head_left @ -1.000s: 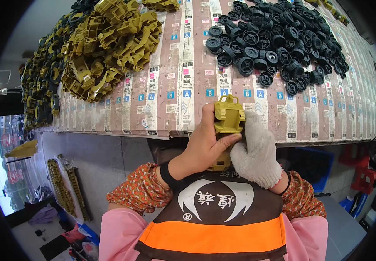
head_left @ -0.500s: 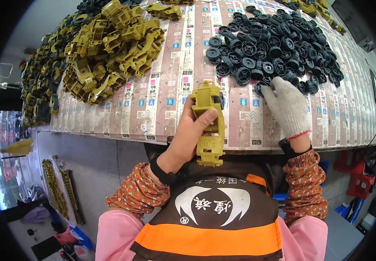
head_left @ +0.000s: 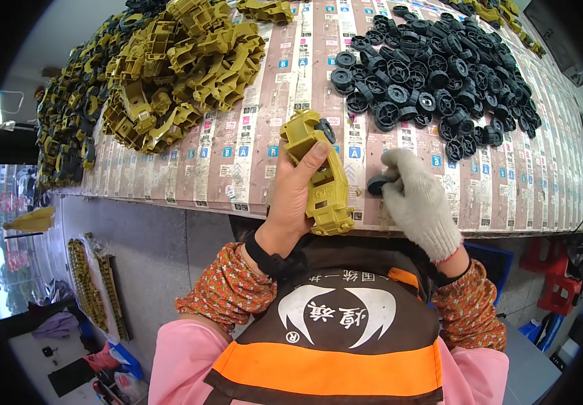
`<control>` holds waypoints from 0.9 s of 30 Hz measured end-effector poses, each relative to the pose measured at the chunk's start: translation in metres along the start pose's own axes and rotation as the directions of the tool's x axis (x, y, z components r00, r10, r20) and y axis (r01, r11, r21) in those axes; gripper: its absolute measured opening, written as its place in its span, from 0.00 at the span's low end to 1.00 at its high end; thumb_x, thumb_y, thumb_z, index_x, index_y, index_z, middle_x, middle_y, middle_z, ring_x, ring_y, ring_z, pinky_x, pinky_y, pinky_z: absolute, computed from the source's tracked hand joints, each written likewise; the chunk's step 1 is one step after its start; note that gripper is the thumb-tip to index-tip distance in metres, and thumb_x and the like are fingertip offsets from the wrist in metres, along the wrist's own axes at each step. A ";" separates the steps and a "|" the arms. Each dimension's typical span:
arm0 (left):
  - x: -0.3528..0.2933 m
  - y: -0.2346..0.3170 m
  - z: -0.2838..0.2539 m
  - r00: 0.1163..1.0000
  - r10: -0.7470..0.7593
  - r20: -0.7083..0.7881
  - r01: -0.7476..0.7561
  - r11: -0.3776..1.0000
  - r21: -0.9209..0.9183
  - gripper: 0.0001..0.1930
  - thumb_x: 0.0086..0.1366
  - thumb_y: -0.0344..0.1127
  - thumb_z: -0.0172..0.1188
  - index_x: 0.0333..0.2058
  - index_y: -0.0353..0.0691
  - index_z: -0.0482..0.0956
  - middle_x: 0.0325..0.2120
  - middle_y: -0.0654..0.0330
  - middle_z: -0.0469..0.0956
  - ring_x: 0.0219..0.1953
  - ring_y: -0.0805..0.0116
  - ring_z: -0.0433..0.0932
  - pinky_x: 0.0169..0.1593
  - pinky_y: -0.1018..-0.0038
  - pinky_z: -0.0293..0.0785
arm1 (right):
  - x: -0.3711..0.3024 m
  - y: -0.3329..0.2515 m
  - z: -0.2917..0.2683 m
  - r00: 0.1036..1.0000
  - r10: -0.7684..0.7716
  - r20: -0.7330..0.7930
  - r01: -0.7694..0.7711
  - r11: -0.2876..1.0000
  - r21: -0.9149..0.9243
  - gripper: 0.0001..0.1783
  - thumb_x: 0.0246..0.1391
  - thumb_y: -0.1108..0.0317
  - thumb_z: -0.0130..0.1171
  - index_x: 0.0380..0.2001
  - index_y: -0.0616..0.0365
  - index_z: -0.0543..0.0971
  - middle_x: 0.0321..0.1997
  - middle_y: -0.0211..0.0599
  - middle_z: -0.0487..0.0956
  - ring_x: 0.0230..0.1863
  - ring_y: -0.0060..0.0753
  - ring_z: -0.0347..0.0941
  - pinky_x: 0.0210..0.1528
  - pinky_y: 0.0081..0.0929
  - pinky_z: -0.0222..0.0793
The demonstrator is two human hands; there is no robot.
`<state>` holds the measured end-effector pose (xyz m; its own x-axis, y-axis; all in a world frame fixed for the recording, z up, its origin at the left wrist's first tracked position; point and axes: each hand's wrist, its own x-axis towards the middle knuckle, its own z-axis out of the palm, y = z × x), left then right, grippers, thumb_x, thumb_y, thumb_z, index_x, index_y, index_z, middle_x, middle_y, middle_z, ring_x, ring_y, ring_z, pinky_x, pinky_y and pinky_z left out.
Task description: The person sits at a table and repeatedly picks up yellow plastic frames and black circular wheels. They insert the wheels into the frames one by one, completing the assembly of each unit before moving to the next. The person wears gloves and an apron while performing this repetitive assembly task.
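My bare left hand (head_left: 298, 179) grips a yellow-olive plastic toy vehicle body (head_left: 325, 185), tilted above the table's front edge. One black wheel (head_left: 326, 129) sits at the upper right side of that body. To its right, my right hand (head_left: 418, 199), in a white knit glove, pinches another small black toy wheel (head_left: 376, 184) between thumb and fingers. This wheel is apart from the body. A large heap of black wheels (head_left: 433, 74) lies beyond my right hand, and several loose ones edge toward me.
A pile of yellow-olive vehicle bodies (head_left: 190, 74) lies at the back left. Left of it is a heap of bodies with black wheels (head_left: 68, 115). Printed paper covers the table (head_left: 251, 162). Below it at the right stands a red stool (head_left: 556, 290).
My right hand has drawn back from the wheel heap toward the body, bringing a wheel along. My left hand has tilted the vehicle body, its top now leaning left.
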<state>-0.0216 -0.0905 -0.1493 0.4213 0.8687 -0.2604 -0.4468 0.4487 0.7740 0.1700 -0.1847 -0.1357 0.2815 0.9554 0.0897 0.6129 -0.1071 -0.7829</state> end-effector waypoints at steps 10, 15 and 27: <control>-0.001 -0.007 0.005 0.987 0.147 -0.068 -0.140 0.986 0.095 0.18 0.74 0.38 0.68 0.56 0.43 0.72 0.40 0.63 0.80 0.36 0.72 0.85 0.37 0.71 0.88 | -0.031 -0.024 0.016 0.997 0.025 0.073 -0.038 0.984 0.175 0.10 0.60 0.79 0.56 0.45 0.63 0.78 0.40 0.51 0.79 0.42 0.58 0.78 0.46 0.44 0.75; 0.000 -0.012 0.002 0.975 0.214 -0.067 -0.209 0.975 0.072 0.19 0.73 0.36 0.69 0.56 0.43 0.72 0.40 0.63 0.80 0.35 0.72 0.85 0.36 0.70 0.88 | -0.039 -0.040 0.015 0.993 0.053 0.104 -0.079 0.963 0.258 0.13 0.61 0.80 0.56 0.49 0.63 0.78 0.40 0.52 0.80 0.37 0.52 0.80 0.43 0.42 0.75; 0.001 -0.014 0.001 0.959 0.272 -0.079 -0.263 0.958 0.110 0.17 0.73 0.35 0.69 0.54 0.42 0.73 0.40 0.63 0.81 0.34 0.73 0.84 0.36 0.71 0.87 | -0.041 -0.029 0.028 0.984 0.145 0.108 -0.179 0.862 0.474 0.14 0.65 0.79 0.56 0.53 0.64 0.78 0.42 0.47 0.80 0.42 0.36 0.83 0.44 0.32 0.79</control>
<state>-0.0145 -0.0959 -0.1600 0.2197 0.9719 -0.0846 -0.4523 0.1783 0.8739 0.1200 -0.2126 -0.1344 0.2864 0.9537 -0.0917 0.1284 -0.1331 -0.9827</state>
